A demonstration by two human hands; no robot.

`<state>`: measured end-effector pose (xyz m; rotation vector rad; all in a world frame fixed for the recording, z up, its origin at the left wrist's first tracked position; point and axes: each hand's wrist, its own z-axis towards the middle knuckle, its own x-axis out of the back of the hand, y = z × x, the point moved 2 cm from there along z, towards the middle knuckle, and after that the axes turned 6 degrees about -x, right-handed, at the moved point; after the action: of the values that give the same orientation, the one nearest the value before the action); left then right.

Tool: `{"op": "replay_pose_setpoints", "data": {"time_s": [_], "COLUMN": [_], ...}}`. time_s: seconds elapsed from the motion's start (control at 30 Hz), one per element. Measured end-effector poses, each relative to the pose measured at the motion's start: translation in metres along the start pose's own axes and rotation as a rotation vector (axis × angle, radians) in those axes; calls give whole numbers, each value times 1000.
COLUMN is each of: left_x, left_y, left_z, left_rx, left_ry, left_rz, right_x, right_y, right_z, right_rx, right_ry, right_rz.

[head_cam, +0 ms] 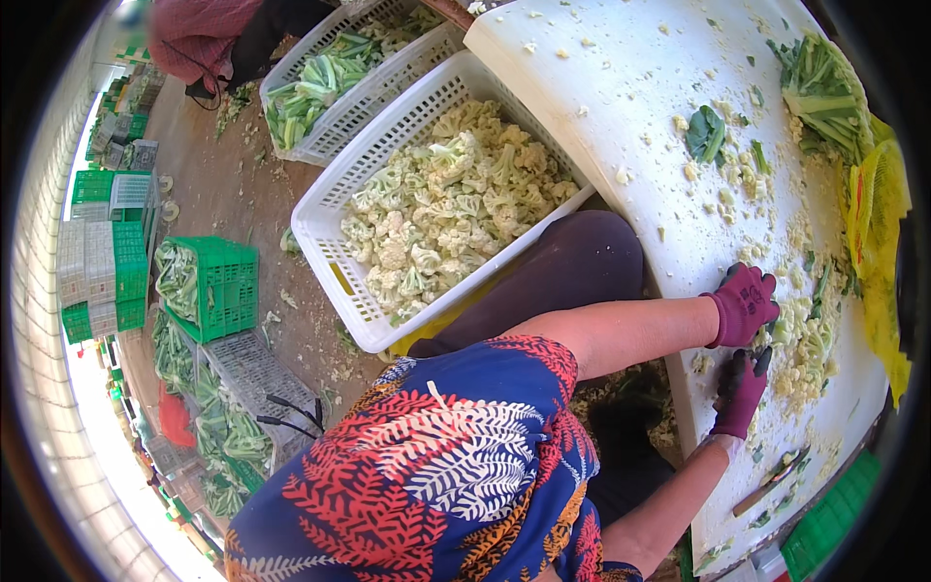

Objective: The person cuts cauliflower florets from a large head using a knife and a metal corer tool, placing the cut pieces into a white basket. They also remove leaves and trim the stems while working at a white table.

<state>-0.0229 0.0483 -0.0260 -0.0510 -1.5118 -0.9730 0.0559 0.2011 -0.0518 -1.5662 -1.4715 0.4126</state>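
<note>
My left hand [743, 305], in a purple glove with dark fingertips, rests over the white tabletop [625, 94] with its fingers curled beside a heap of cauliflower florets [804, 345]. Just below it in the picture is my right hand [740, 393], gloved alike, its fingertips at the heap's near edge. The hands almost meet, with bits of floret between them; whether either grips a piece is hidden. A knife with a wooden handle [756, 500] lies on the tabletop beyond my right forearm.
A white crate [327, 269] of cauliflower florets stands by my left leg, with a second crate [313, 153] of leaf trimmings behind. A leafy cauliflower head [829, 94] and yellow net bag [876, 218] lie at the table's far side. Green crates [229, 291] stand on the floor; another person [207, 36] is nearby.
</note>
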Motion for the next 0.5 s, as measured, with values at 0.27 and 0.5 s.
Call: {"op": "replay_pose_setpoints", "data": {"time_s": [0.27,0.5], "left_x": [34,164], "left_y": [-22,-89], "left_z": [-33,-173], "left_rx": [-73,-164], "left_ry": [446,725], "left_rz": [-391,-491], "right_x": [-48,-151], "right_y": [-26,-82], "right_z": [-62,-121], "right_rx": [-60,200], "right_ry": [-261,-521], "right_rz": [473,60]}}
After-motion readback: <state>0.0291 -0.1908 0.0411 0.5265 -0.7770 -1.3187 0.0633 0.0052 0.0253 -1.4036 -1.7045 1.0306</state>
